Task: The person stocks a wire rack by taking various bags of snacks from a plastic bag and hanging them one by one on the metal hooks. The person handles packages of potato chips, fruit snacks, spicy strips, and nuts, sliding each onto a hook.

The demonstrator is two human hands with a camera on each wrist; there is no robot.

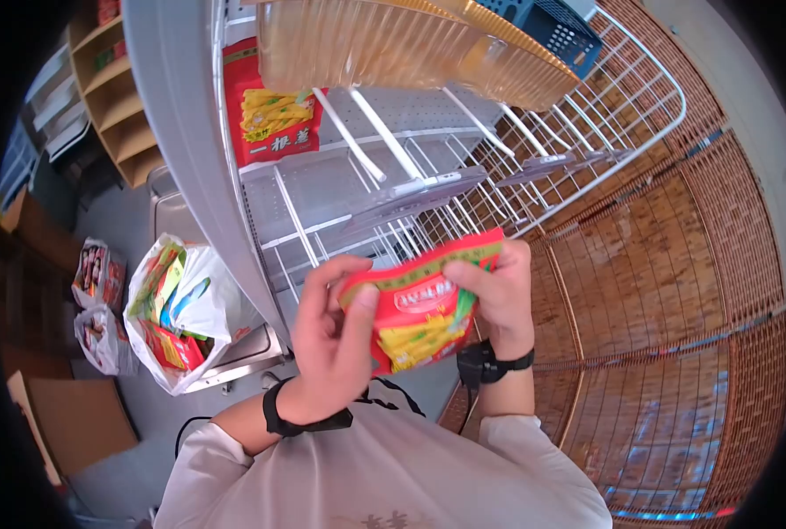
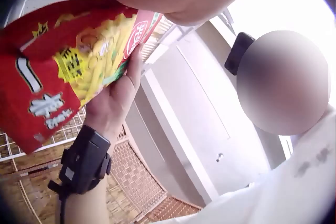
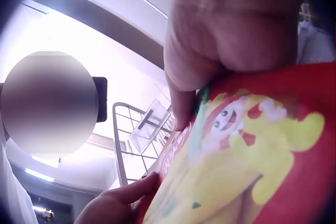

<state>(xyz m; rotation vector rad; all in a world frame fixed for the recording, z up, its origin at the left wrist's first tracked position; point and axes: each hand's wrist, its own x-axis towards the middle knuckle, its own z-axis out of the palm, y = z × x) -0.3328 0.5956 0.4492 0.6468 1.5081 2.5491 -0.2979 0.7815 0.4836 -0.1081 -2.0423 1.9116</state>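
Note:
Both hands hold a red snack bag (image 1: 424, 328) with yellow sticks pictured on it, in front of the white wire rack. My left hand (image 1: 329, 331) grips the bag's left upper corner, thumb over the printed face. At the opposite corner, my right hand (image 1: 505, 295) pinches the top edge with its thumb in front. The left wrist view shows the bag's red face (image 2: 58, 71) tilted, with the right hand (image 2: 115, 98) behind it. A similar red bag (image 1: 274, 123) stands on the rack, at the left of its shelf.
The wire rack (image 1: 393, 167) carries a clear amber tray (image 1: 411, 53) and a blue basket (image 1: 556, 35) above. At left, a white plastic bag (image 1: 225, 291) full of colourful packets sits on a metal cart (image 1: 252, 348). A woven screen (image 1: 640, 264) stands on the right.

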